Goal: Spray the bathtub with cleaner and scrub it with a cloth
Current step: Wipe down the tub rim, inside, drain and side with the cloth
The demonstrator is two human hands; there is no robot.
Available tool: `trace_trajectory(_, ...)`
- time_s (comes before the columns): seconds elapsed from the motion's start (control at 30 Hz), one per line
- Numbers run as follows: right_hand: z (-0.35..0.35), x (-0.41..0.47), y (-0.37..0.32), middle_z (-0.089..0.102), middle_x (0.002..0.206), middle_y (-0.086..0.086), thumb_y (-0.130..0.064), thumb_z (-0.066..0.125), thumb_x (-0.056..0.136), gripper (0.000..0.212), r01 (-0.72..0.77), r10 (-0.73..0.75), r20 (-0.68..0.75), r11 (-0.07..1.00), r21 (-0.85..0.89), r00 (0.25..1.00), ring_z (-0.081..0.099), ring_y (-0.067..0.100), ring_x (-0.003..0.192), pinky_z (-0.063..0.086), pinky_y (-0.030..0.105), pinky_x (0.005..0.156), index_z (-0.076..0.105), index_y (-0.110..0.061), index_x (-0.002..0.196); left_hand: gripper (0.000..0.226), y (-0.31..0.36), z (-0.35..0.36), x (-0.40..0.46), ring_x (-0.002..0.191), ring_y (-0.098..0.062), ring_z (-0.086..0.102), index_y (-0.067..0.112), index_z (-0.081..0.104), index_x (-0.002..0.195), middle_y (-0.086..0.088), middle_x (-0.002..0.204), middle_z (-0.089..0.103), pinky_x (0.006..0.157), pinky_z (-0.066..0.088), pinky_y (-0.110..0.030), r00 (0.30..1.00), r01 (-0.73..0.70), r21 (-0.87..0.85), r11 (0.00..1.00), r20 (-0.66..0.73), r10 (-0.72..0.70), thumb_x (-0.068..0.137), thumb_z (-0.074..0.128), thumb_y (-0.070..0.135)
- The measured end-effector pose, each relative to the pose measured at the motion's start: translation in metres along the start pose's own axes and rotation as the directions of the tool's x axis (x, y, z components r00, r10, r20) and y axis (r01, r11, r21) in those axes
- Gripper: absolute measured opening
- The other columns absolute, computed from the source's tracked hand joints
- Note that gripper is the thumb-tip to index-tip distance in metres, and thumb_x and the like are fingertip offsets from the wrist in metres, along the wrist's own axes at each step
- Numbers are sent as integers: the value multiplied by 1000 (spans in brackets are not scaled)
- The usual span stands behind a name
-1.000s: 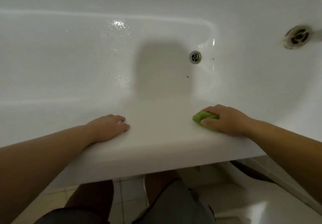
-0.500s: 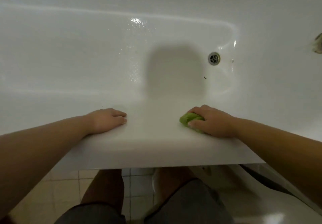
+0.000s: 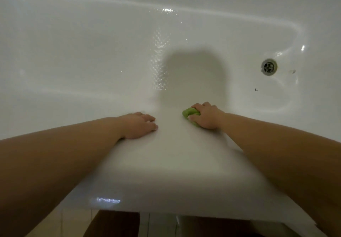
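1. Head view: right hand [image 3: 206,116] grips the green cloth [image 3: 190,114], pressing it on the bathtub [image 3: 175,163] rim's inner edge.
2. Left hand [image 3: 140,127] rests flat on the rim, holding nothing.
3. Step in hand: scrubbing. The next stroke probably calls for steady downward pressure.

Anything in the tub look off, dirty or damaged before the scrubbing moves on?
Two small dark marks sit on the bathtub floor near the drain: a smudge just right of it and a tiny dark speck below. Too small to tell dirt from chips. The right hand grips the green cloth on the rim, well away from them.
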State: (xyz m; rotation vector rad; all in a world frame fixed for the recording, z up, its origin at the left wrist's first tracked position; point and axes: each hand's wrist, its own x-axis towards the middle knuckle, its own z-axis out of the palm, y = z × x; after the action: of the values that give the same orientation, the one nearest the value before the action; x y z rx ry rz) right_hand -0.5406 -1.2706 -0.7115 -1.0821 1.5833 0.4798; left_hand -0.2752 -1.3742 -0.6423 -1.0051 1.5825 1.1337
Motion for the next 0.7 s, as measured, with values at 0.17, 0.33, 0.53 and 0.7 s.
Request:
trace_trajectory(0.17, -24, -117, -36, 51, 134, -4, -63, 54, 93, 50, 239, -252, 103, 962, 131, 962, 53, 22, 124, 41, 39, 107, 47, -46, 139, 56, 7, -5, -32, 147, -26, 37, 29, 40, 155, -5, 163, 35, 118, 28, -32, 1000, 23, 19, 1000, -20, -22, 104, 44, 53)
trace_trajectory(0.33, -45, -210, -53, 49, 132, -26, -66, 54, 83, 54, 411, -444, 82, 874, 257, 892, 50, -3, 122, 37, 19, 106, 46, -56, 136, 57, -1, -15, -74, 150, -21, 34, 30, 39, 156, 0, 164, 34, 121, 26, -33, 997, -72, 10, 997, 28, 71, 104, 46, 53)
trace_trajectory(0.53, -21, -87, -68, 52, 128, 0, -49, 62, 98, 42, 236, -255, 119, 960, 150, 960, 56, 23, 121, 41, 33, 101, 52, -39, 138, 60, -33, -22, -88, 149, -12, 32, 43, 41, 153, 14, 163, 33, 123, 21, -31, 990, -130, -33, 991, 41, 132, 97, 50, 64)
trace_trajectory(0.7, 11, 5, -82, 45, 140, 10, -68, 51, 90, 64, 28, -29, 11, 999, 47, 1000, 48, 38, 132, 39, 49, 112, 42, -38, 146, 53, -51, -23, -73, 148, -14, 34, 45, 44, 150, 10, 161, 36, 123, 23, -36, 988, -143, -43, 989, 46, 145, 99, 50, 59)
